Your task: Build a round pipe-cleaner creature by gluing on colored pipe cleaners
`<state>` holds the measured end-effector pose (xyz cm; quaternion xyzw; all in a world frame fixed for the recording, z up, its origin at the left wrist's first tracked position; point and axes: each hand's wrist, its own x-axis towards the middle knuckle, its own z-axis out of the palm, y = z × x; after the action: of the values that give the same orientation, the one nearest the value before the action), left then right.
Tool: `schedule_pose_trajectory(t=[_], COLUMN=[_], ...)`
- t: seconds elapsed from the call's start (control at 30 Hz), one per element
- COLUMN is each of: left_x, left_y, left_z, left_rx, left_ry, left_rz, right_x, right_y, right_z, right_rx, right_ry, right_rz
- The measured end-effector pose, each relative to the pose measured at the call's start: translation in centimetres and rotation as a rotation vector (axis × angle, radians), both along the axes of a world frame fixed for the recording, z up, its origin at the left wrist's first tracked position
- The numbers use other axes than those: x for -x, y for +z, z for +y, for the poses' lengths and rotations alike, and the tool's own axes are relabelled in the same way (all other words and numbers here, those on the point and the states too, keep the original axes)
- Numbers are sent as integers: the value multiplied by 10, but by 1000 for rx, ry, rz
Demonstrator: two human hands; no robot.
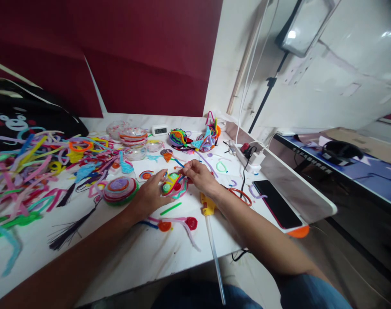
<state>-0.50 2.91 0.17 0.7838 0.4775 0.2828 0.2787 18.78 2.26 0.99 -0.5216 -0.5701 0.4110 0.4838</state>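
Note:
My left hand (152,191) is curved round the left side of a small colourful ornament (173,183) coiled from pipe cleaners in yellow, green, red and blue. My right hand (198,175) pinches a blue pipe cleaner (178,162) at the ornament's upper right, its free end pointing up and left. Below the hands lie a short green pipe cleaner piece (170,209), an orange coil (165,226) and a red coil (191,223). A yellow glue gun (208,205) is partly hidden under my right forearm, its clear glue stick (216,257) reaching past the table edge.
Loose pipe cleaners (28,171) heap at the left, near a striped round coil piece (120,190). Clear bowls (133,136), a small clock (159,130) and finished ornaments (210,137) stand at the back. A power strip (251,159) and a phone (277,204) are at the right.

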Motion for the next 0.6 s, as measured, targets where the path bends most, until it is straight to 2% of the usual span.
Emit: schedule_pose_trajectory(t=[0.13,0.3,0.5,0.6], left_x=[-2,-1,-4,-7], left_y=[2,-1,-5,-3], left_z=[-2,1,-1,-4], left_rx=[-27,-43,226,268], left_ry=[14,63,41,77], left_rz=[-35,-128,-493,-567], right_x=[0,1,6,10], right_y=[9,18,28,31], right_z=[-6,-10,-12,-14], right_rx=[24,-28,-84,-89], right_ry=[9,-7,-39,-55], right_rz=[182,290,363,405])
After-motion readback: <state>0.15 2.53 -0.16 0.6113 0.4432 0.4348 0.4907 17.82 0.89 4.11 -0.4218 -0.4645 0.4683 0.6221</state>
